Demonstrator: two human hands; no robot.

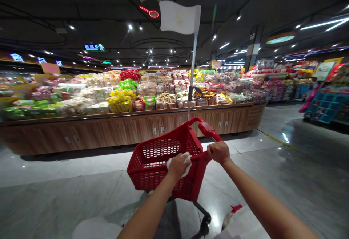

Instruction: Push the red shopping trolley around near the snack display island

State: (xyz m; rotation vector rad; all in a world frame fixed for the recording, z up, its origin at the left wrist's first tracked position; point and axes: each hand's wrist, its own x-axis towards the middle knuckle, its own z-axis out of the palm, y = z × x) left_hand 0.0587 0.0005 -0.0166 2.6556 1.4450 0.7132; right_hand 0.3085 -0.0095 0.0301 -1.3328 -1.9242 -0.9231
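A red plastic shopping cart stands in front of me, its basket seen from above and from the side. My right hand is wrapped round the near end of the cart's red handle. A white cloth is bunched in my left hand, which presses it on the near rim of the basket. Part of the cloth is hidden behind the fingers. From the cart rises a grey pole with a white flag on top.
Beyond the cart runs a long wood-panelled counter heaped with bagged snacks. At the right stand a blue display rack and shelves of packaged goods. The grey floor is shiny.
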